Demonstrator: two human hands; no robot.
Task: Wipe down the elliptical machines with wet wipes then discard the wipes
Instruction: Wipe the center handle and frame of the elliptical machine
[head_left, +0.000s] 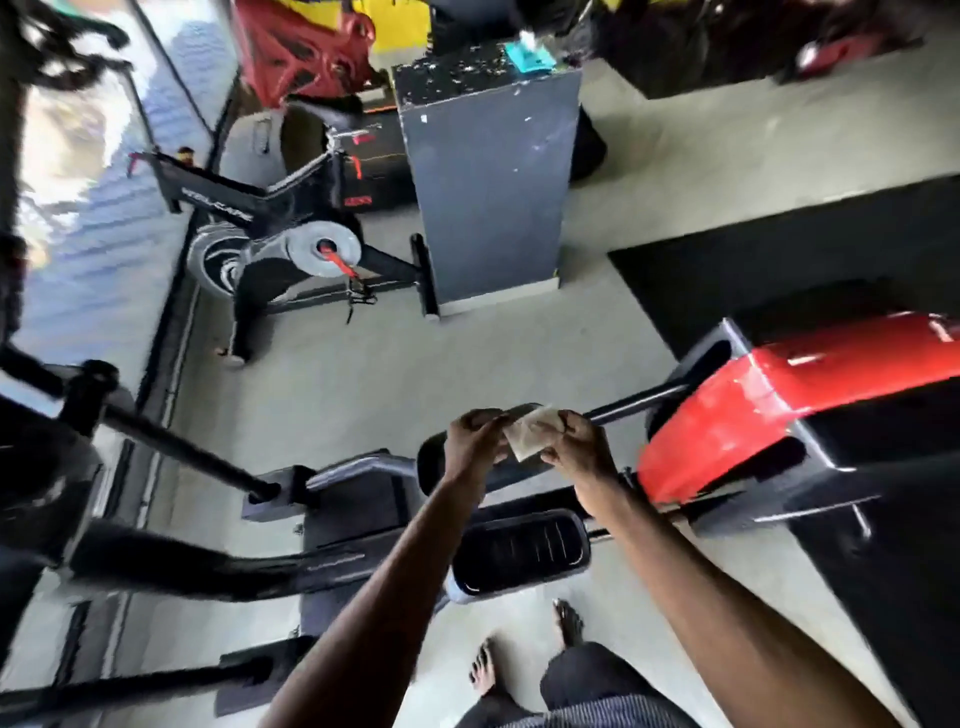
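A whitish wet wipe (532, 434) is stretched between my two hands in front of me. My left hand (475, 439) pinches its left edge and my right hand (576, 447) pinches its right edge. Below them stands the elliptical machine, with a black foot pedal (519, 553) under my arms, a red housing (769, 400) to the right and black bars (192, 452) running to the left. On top of a tall grey box at the back lies a teal wipe pack (530, 54).
A black exercise bike (270, 228) stands at the back left beside the tall grey box (493, 182). Black floor mats (779, 260) lie to the right. My bare feet (519, 654) stand on the grey floor next to the pedal. Red equipment (306, 47) sits far back.
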